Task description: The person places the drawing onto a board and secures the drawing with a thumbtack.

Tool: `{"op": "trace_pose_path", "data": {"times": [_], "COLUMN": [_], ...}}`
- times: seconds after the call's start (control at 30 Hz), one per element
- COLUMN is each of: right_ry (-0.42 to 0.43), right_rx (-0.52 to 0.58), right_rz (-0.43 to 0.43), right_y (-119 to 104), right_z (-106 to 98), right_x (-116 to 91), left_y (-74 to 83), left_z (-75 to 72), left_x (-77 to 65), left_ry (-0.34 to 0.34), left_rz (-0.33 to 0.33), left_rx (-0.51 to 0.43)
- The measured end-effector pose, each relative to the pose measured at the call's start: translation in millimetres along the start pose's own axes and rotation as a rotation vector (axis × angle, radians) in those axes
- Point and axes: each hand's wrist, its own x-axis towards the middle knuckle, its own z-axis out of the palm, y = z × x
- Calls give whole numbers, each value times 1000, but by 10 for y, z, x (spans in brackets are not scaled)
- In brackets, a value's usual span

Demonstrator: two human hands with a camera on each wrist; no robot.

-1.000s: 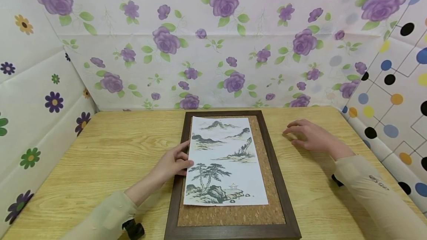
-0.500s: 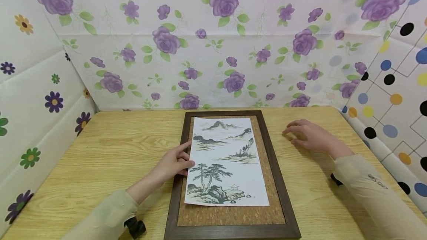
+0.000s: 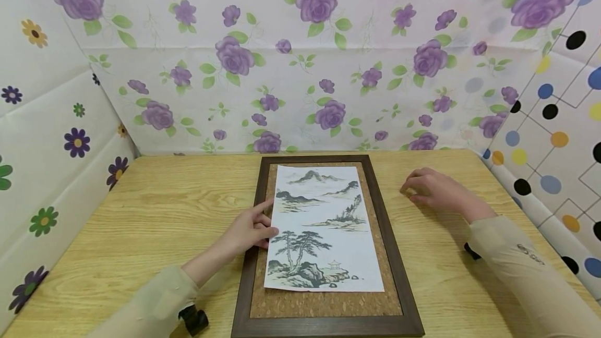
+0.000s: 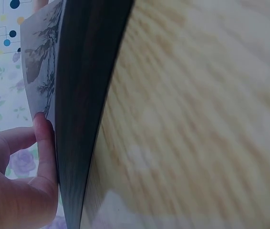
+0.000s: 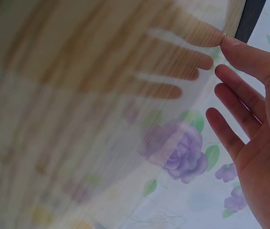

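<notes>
A white sheet (image 3: 324,249) printed with an ink landscape of mountains and pine trees lies over a dark-framed cork board (image 3: 328,306). At the sheet's left edge, my left hand (image 3: 246,231) holds it, the thumb on top and the other fingers at or under the edge. In the left wrist view, the fingertips (image 4: 40,119) overlap the edge of the paper, beside the dark frame (image 4: 82,95). My right hand (image 3: 436,189) is on the wooden table right of the board, fingers loosely bent. The right wrist view shows its fingertips (image 5: 221,71) close to the tabletop.
The board's dark frame surrounds the sheet, with bare cork showing below it and along its right side. A wooden table (image 3: 164,213) carries the board. Patterned sheets with purple flowers (image 3: 328,113) and coloured dots (image 3: 554,140) enclose it at the back and sides.
The sheet has slid a little to the right across the cork, together with my left hand. My right hand's fingers have bent in slightly; otherwise that hand stays about where it was.
</notes>
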Motion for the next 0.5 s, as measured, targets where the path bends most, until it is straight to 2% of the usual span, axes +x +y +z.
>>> {"op": "trace_pose_path", "data": {"times": [0.5], "right_ry": [-20], "right_rx": [64], "right_rz": [23], "right_y": [-7], "right_z": [-16], "right_x": [6], "left_y": [-5], "left_z": [13], "left_x": [8], "left_ry": [-4], "left_rz": [13], "left_rx": [31]}}
